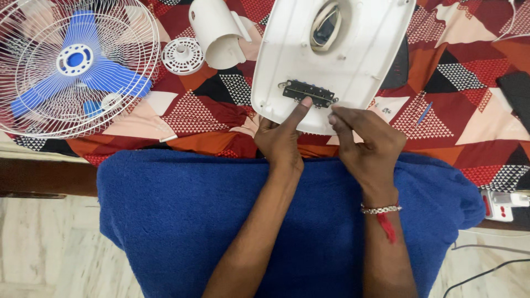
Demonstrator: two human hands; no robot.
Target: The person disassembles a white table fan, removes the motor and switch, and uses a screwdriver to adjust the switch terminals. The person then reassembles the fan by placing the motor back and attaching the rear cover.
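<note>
A white plastic fan base (353, 49) lies upside down on the patterned bed cover, with an oval opening near its top and a dark switch block (308, 92) fixed near its front edge. My left hand (281, 138) grips the base's front rim and its thumb presses on the switch block. My right hand (367, 146) holds the rim just right of the block, fingertips touching the white plastic. A bracelet and red thread sit on the right wrist.
A fan guard with blue blades (74, 60) lies at the left. A round white vented cap (183, 56) and a white curved motor cover (218, 33) lie behind it. A blue towel (182, 215) covers my lap. A white power strip (505, 203) sits at the right.
</note>
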